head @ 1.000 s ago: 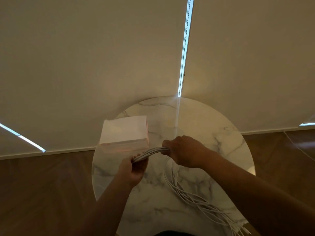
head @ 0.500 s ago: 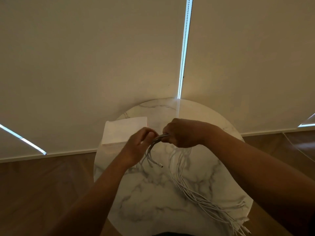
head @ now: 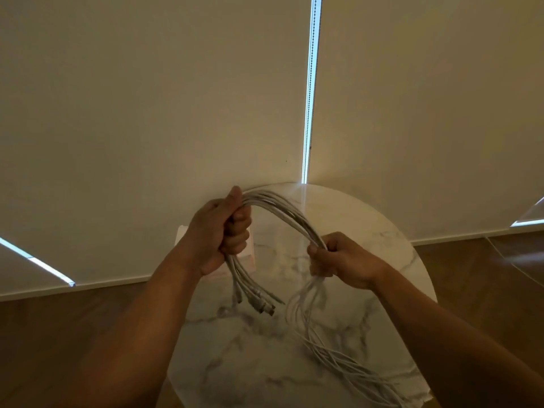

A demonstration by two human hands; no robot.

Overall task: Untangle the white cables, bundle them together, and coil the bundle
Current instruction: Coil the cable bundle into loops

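1. A bundle of white cables point(head: 290, 214) is held up over a round marble-topped table point(head: 259, 366), arched from one hand to the other.
2. The left hand point(head: 219, 231) is clenched round one end of the bundle, with fingers and thumb wrapped tightly about it. A short length hangs below the fist, and the connector plugs point(head: 260, 306) are grouped together above the tabletop.
3. The right hand point(head: 341, 257) is closed round the bundle at the other foot of the arch, its fingers curled over the strands.
4. Below the right hand the cables fan out loosely (this stretch is blurred). The loose tail point(head: 347, 357) is laid across the table toward its near right edge, where the far ends are cut off from view.
5. A white box point(head: 250, 256) is partly hidden behind the left hand, on the far left of the table.
6. Untangling is judged largely done: within the arch the strands lie side by side and no knot can be seen.
7. Bundling is judged complete only at the left end, since the tail is spread out and not gathered.
8. Coiling is judged barely begun, because one open arch is formed and no closed loop. The tail remains to be gathered and wound in.
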